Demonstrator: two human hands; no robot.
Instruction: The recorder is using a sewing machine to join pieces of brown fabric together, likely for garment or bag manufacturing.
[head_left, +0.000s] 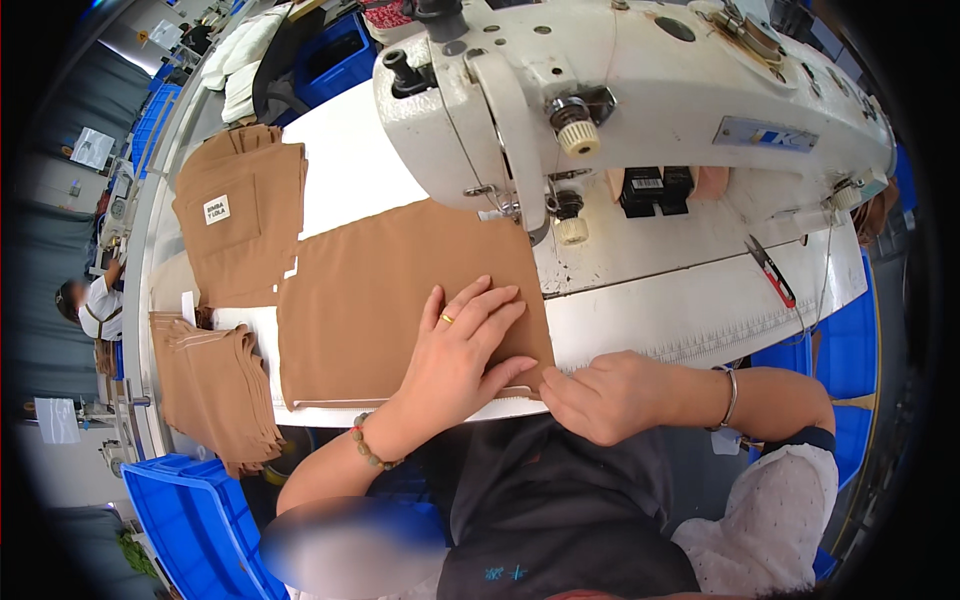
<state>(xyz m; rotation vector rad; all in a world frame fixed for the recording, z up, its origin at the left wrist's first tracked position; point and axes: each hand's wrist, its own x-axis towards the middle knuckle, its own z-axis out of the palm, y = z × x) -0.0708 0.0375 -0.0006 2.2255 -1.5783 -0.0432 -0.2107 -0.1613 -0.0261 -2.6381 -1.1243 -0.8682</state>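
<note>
A brown fabric panel [370, 280] lies flat on the white table, its far right corner under the head of the white sewing machine [450, 120]. My left hand [465, 345] rests on the panel's right part, fingers spread and holding nothing. At the panel's near right corner my right hand [605, 395] is closed, thumb and fingers pinched on the fabric edge. A pale strip shows along the panel's near edge, close to my left thumb. The needle area of the machine is only partly visible.
Brown pieces with a sewn patch pocket and white label [225, 215] lie at the left. Nearer, a stack of brown pieces [215, 385] overhangs the table edge. Thread snips [772, 270] with a red handle lie right. Blue crates [190, 510] stand around the table. Another person [100, 305] sits far left.
</note>
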